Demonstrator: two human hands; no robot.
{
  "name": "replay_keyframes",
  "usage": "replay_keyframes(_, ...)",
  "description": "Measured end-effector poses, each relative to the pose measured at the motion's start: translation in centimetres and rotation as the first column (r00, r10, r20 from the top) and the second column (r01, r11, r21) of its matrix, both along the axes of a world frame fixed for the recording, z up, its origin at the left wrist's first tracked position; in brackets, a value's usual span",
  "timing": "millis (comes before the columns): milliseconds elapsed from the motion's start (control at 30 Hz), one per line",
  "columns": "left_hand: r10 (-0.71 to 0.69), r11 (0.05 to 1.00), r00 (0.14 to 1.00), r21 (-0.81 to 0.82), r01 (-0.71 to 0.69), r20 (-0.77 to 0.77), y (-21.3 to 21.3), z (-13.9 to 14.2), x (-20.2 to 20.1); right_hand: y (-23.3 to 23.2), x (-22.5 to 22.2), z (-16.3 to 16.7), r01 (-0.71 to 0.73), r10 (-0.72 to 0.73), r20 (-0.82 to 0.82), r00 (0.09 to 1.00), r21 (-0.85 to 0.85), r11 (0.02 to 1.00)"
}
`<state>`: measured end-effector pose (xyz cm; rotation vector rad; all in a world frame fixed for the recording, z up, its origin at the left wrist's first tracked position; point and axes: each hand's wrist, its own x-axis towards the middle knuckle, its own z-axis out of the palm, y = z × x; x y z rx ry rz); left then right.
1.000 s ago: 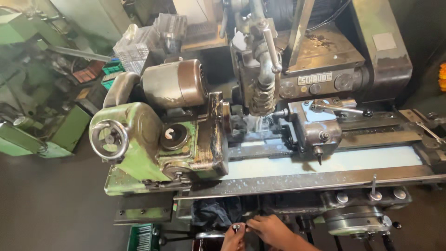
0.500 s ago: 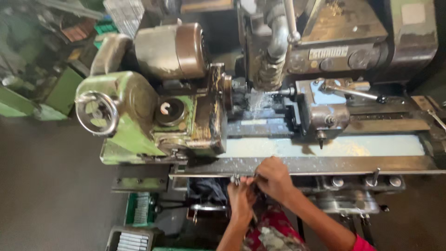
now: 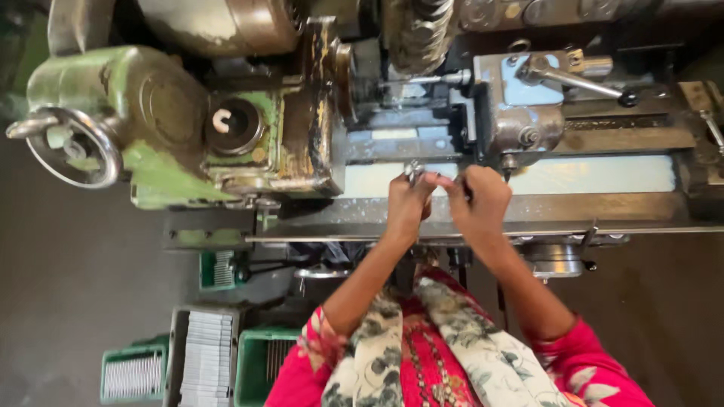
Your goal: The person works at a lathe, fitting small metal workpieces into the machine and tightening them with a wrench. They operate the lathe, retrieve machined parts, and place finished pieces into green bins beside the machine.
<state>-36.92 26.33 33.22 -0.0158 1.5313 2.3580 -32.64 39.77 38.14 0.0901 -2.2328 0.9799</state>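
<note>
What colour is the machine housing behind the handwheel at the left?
Worn green paint with bare, grimy patches on the housing behind the handwheel; head view.

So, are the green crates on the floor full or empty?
Not empty: the green crates hold upright rows of thin grey metal pieces, seen from above. Whether they are filled to the bottom, cannot tell.

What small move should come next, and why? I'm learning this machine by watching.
Probably carry the small metal piece forward to the clamp. The left hand pinches it at the fingertips, the right hand steadies it, and both hover just short of the clamp.
</note>
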Motion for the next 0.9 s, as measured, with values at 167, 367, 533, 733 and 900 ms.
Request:
replay_keyframes(167,-0.239,0.97,0.94,0.096,0.221,0.242,1.2,1.8,-1.3,2.7,-0.9,0.5,-0.054,0.053,0.11,0.993,0.006,0.999)
replay_keyframes(367,-0.027,0.997,0.993,0.065,0.034,-0.112,3.2,4.0,-1.0,2.7,-1.5,1.8,-0.013,0.01,-0.121,0.993,-0.023,1.0)
replay_keyframes(533,-0.243,0.968,0.939,0.125,0.219,0.244,2.8,3.4,-3.4,5.2,-1.8,-0.9,-0.063,0.072,0.107,0.992,-0.082,0.995)
replay_keyframes(733,-0.206,0.946,0.931,0.304,0.111,0.3,1.4,-2.3,-8.4,14.9,-1.2,-4.6,0.081,-0.044,0.206,0.978,-0.176,0.981)
replay_keyframes(900,-0.036,0.932,0.941,0.35,-0.09,0.338,3.4,-9.1,-17.4,28.8,-7.4,-5.8,0.232,-0.304,0.049,0.952,0.533,0.813)
